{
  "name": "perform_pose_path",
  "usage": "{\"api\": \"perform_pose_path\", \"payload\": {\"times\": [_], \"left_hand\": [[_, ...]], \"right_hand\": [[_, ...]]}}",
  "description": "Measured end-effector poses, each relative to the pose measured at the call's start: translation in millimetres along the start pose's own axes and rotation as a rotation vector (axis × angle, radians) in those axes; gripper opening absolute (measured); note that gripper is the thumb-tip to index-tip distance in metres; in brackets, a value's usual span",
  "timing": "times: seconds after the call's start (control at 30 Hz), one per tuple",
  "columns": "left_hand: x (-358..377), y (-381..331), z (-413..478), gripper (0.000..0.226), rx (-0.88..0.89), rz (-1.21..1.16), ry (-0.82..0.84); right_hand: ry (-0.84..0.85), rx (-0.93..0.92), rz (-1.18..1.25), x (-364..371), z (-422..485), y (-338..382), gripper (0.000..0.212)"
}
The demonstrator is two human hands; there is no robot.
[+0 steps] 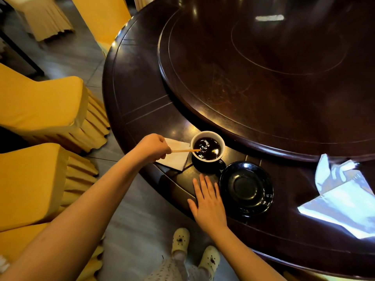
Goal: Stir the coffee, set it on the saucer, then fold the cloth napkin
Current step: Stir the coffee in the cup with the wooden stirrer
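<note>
Sitting on the dark round table (pixel 142 82), just beside the empty black saucer (pixel 246 188): cup (pixel 208 151) of coffee, white inside. Wooden stick (pixel 185 150) dips into the coffee, pinched in the closed fingers of the left hand (pixel 153 148). Right hand (pixel 209 201) flat on table edge, fingers spread. Folded white napkin (pixel 175 157) under left hand; crumpled white cloth (pixel 343 199) lies far right.

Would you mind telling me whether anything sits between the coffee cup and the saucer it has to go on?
Nothing visible does. The cup stands on the table just up-left of the empty saucer. The right hand lies flat beside the saucer, not between them.
</note>
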State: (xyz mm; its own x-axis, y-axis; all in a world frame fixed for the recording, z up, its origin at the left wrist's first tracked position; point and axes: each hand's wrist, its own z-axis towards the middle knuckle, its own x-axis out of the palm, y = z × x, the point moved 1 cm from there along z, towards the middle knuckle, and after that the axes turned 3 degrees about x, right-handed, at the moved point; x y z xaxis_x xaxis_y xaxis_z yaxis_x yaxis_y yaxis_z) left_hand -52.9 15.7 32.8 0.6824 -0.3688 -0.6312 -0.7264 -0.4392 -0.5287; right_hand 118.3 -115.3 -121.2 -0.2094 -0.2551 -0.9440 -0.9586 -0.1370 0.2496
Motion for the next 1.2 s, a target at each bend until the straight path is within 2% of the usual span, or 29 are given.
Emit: {"api": "perform_pose_path", "payload": {"times": [0.33, 0.43, 0.57, 0.7, 0.93, 1.1, 1.2], "left_hand": [[-23, 1, -9, 0.007, 0.063, 0.042, -0.090], [-23, -4, -10, 0.008, 0.169, 0.112, -0.183], [1, -7, -13, 0.008, 0.362, 0.356, -0.317], [30, 0, -16, 0.010, 0.456, 0.418, -0.330], [41, 22, -20, 0.005, 0.409, 0.322, -0.335], [40, 49, -20, 0.011, 0.310, 0.174, -0.325], [42, 66, -20, 0.006, 0.250, 0.038, -0.301]], "right_hand": [[-0.063, -0.010, -0.006, 3, 0, -1, 0.063], [-0.074, -0.013, -0.007, 4, 1, -1, 0.063], [-0.083, -0.013, -0.011, 4, 1, 0, 0.063], [-0.085, -0.012, -0.019, 4, 1, 0, 0.064], [-0.081, -0.011, -0.016, 5, 1, 0, 0.064], [-0.081, -0.010, -0.024, 3, 0, 0, 0.063], [-0.073, -0.008, -0.030, 2, 0, 1, 0.063]]}}
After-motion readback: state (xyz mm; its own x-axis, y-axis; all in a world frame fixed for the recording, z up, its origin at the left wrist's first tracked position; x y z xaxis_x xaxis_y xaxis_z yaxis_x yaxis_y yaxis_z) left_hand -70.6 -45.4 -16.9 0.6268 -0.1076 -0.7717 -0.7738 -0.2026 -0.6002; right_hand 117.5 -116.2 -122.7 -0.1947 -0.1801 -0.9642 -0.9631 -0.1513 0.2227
